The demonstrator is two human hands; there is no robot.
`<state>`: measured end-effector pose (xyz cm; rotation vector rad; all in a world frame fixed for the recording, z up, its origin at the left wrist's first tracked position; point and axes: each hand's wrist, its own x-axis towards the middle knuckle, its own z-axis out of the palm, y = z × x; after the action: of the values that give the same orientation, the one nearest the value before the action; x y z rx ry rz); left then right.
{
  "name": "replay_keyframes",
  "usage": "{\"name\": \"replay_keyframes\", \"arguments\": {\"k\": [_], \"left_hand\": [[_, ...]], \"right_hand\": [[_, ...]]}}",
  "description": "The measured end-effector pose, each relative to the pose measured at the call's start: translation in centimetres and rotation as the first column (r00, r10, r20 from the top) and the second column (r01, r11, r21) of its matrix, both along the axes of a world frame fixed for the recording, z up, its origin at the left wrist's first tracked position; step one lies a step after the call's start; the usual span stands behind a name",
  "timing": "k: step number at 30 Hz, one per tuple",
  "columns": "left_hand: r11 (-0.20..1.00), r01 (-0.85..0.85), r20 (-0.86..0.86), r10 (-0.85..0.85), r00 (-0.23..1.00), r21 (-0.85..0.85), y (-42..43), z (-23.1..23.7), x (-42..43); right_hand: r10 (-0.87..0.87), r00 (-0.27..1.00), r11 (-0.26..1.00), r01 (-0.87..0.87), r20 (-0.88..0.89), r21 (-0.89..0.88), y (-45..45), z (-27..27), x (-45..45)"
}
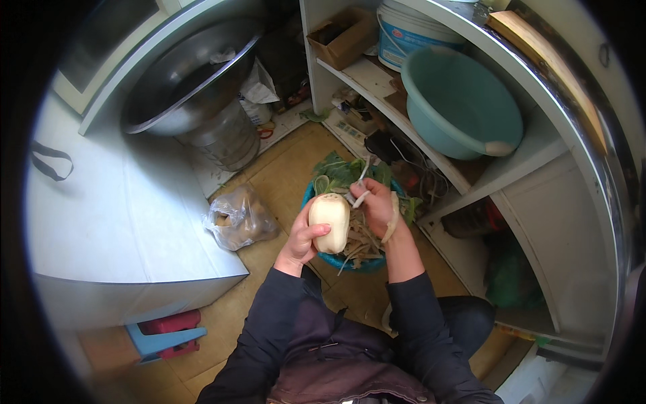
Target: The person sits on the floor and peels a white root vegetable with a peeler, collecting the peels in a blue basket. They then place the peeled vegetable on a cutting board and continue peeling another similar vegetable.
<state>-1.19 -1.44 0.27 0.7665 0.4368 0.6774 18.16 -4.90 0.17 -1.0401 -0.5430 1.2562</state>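
A pale, peeled lotus root segment (330,224) rests in my left hand (303,236), with my thumb across its side. Small holes show at its upper end. In my right hand (377,204) I grip a peeler (361,188), partly hidden by my fingers, just right of the root. A strip of peel (391,218) lies over my right wrist. Below both hands stands a blue-lined bin (330,260), holding green leaves (337,169) and brownish peelings (361,240).
A clear plastic bag of round, brownish produce (242,218) sits on the tiled floor at left. Behind it, a steel basin (202,103) rests on a transparent container (227,144). Right-hand shelves hold a teal basin (459,108) and a bucket (411,38); cables lie underneath.
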Motion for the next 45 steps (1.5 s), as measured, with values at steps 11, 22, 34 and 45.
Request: {"name": "replay_keyframes", "arguments": {"k": [11, 22, 34, 45], "left_hand": [[0.998, 0.016, 0.147, -0.007, 0.989, -0.058, 0.6, -1.0, 0.2], [0.94, -0.242, 0.078, 0.267, 0.96, -0.239, 0.9, -1.2, 2.7], [0.829, -0.436, 0.188, 0.519, 0.834, -0.351, -0.3, -0.2, 4.4], [0.881, -0.244, 0.025, 0.277, 0.961, -0.406, -0.1, -0.1, 3.4]], "right_hand": [[-0.135, 0.978, 0.987, 0.12, -0.156, -0.105, -0.7, -3.3, 0.0], [-0.191, 0.981, 0.982, 0.191, 0.008, 0.009, -2.4, -0.6, -4.0], [-0.514, 0.854, 0.858, 0.513, -0.077, -0.033, -2.0, -3.4, -5.7], [-0.017, 0.974, 0.999, 0.008, 0.226, 0.04, -2.5, 0.4, -3.0]]}}
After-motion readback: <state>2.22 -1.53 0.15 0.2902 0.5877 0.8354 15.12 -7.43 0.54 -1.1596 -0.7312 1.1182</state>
